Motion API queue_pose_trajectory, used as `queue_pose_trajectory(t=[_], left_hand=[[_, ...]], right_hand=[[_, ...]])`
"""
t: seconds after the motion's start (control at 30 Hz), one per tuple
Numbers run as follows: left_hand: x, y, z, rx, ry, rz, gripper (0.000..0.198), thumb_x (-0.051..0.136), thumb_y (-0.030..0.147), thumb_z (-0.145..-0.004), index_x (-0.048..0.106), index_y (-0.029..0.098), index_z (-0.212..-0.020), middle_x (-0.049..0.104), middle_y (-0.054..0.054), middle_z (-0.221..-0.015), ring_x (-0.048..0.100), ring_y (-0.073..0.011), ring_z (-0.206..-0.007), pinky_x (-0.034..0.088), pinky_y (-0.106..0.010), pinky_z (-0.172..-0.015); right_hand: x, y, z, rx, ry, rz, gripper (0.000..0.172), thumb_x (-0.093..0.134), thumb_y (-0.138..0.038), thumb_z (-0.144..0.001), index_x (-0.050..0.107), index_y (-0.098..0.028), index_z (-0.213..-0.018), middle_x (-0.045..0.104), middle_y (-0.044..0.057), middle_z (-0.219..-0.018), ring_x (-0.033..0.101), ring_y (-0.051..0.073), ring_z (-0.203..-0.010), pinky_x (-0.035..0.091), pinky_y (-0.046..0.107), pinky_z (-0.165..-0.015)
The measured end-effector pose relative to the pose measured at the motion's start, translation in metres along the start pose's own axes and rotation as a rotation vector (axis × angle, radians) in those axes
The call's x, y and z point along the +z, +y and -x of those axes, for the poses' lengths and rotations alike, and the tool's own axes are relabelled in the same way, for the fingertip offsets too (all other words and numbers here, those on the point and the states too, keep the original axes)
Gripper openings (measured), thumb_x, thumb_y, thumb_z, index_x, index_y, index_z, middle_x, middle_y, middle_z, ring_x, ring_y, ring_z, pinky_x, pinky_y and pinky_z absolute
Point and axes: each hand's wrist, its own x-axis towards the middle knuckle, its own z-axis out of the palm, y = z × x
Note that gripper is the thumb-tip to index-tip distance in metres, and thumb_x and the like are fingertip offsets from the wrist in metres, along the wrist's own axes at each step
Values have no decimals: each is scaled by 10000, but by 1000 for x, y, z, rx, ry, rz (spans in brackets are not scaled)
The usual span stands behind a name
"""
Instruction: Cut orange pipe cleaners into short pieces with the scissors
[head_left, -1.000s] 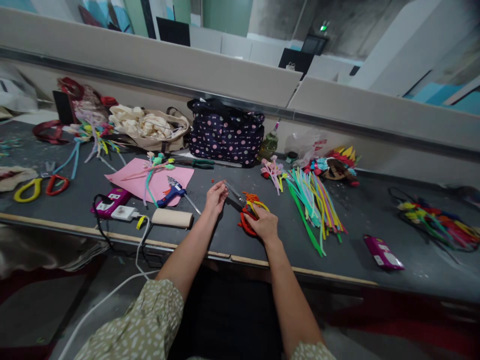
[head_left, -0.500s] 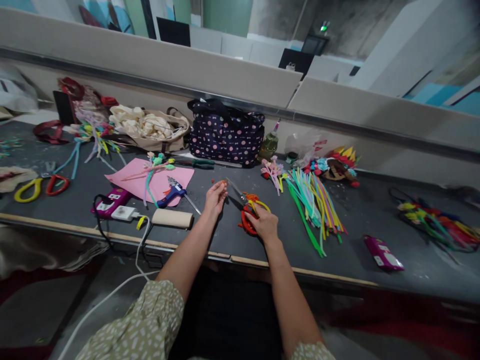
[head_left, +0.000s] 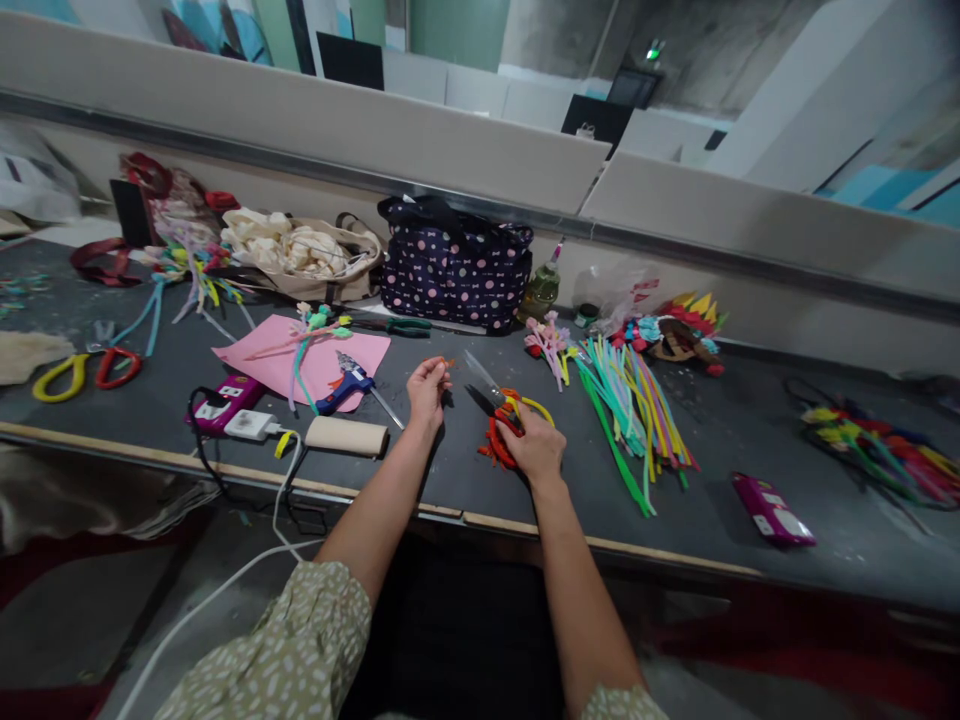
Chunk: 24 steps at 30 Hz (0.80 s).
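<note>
Near the middle of the dark table, my left hand [head_left: 427, 393] pinches a small orange piece [head_left: 449, 362] between its fingertips. My right hand [head_left: 538, 440] is closed on the handles of red and yellow scissors [head_left: 487, 380], whose blades point up and to the left, a little apart from the orange piece. Several orange pieces [head_left: 495, 447] lie under and beside the scissors. A bundle of coloured pipe cleaners [head_left: 622, 410] lies to the right of my right hand.
Left of my hands are a blue glue gun [head_left: 345, 388], pink paper [head_left: 277, 350], a beige roll [head_left: 346, 437] and a purple power strip [head_left: 231, 402]. Behind stands a dotted bag [head_left: 456, 265]. Another purple box [head_left: 772, 510] lies right, near the table's front edge [head_left: 675, 562].
The scissors and my right hand have moved slightly right, away from my left hand. The blades are now farther from the orange piece.
</note>
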Motion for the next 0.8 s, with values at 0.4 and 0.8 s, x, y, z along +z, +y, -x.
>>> queue_pose_trajectory(t=[0.4,0.8], left_hand=[[9,-7,14,152,-250,-567,169,624,283,-686,656,155,-792,613,-14,-672,547,-103,-568,408,-197,-492],[11,-17,21,-84,-603,-645,162,618,84,-583,706,154,-698,673,-58,-681,593,-142,-594,456,-241,-562]], right_hand=[[-8,12,-2,467,94,-98,557,507,-623,-768,648,-230,-1136,677,42,-735,612,193,-662,396,269,-630],[-7,14,-2,480,149,-129,564,508,-652,-752,673,-235,-1094,681,66,-763,610,204,-648,405,275,-624]])
